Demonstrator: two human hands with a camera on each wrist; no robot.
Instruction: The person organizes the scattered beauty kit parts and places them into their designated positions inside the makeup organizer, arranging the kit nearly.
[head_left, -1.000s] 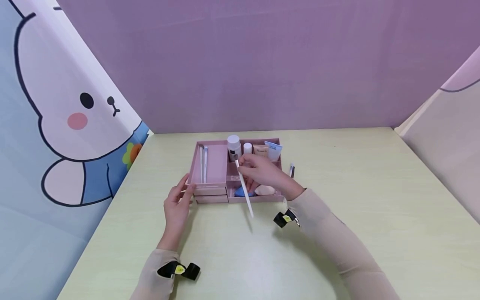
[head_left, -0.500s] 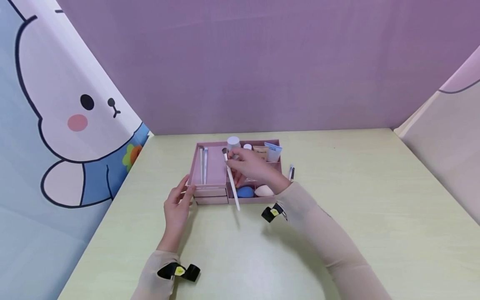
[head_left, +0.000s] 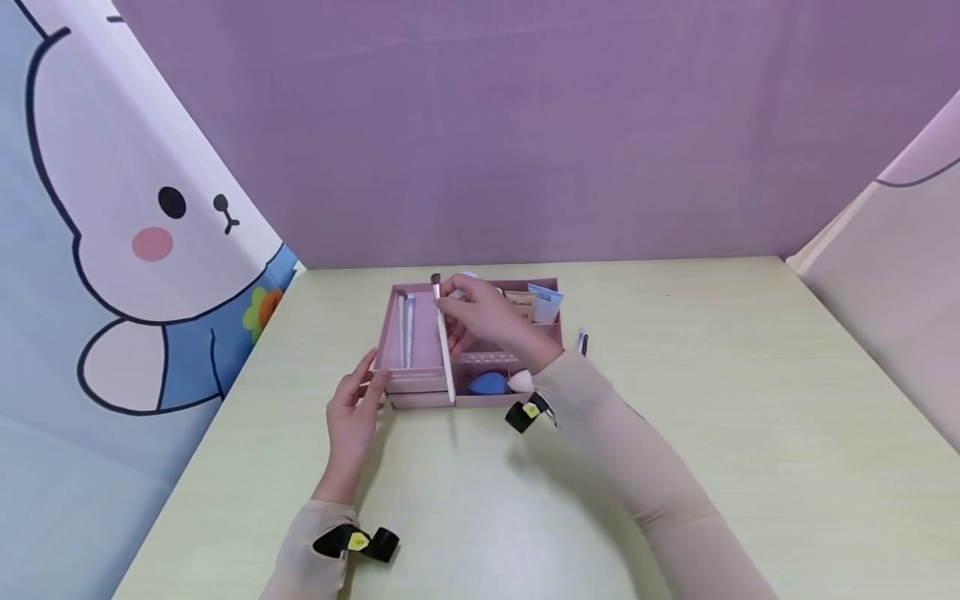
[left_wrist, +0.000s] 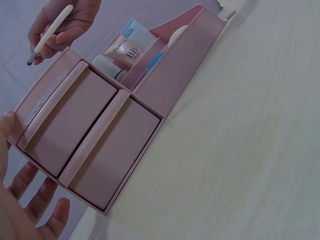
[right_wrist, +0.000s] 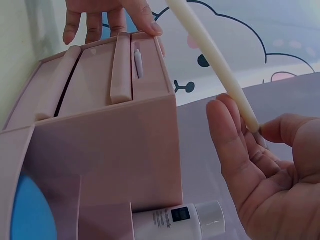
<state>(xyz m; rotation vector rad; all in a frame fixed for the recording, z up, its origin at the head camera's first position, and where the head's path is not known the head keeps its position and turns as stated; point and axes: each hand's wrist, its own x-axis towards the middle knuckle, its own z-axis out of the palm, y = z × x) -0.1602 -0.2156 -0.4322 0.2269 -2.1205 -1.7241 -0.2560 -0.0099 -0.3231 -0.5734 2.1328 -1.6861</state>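
My right hand (head_left: 487, 317) pinches a white-handled makeup brush (head_left: 444, 346) near its dark bristle end. The brush slants over the right edge of the top tray of a pink cosmetics organizer (head_left: 420, 401), its handle end towards me. Two slim brushes (head_left: 410, 333) lie in that tray. At the organizer's left front corner is my left hand (head_left: 351, 421). Its thumb touches the top edge, and its loosely extended fingers (left_wrist: 37, 200) stand along the side. Two shut drawers (left_wrist: 100, 145) face the left wrist camera. Part of the white bottle (right_wrist: 172, 222) is hidden behind my right hand in the head view.
The right compartments hold a blue makeup sponge (head_left: 488, 383), a pale sponge (head_left: 521, 382), a BB cream tube (head_left: 520, 305) and a light blue tube (head_left: 546, 303). Slim pens or brushes (head_left: 582, 342) stand just right of the organizer. A purple backdrop (head_left: 525, 150) closes off the table's far edge.
My right hand has carried the brush leftwards, from above the right compartments to the top tray's right edge, and the brush is more upright in view. The left hand stays at the corner.
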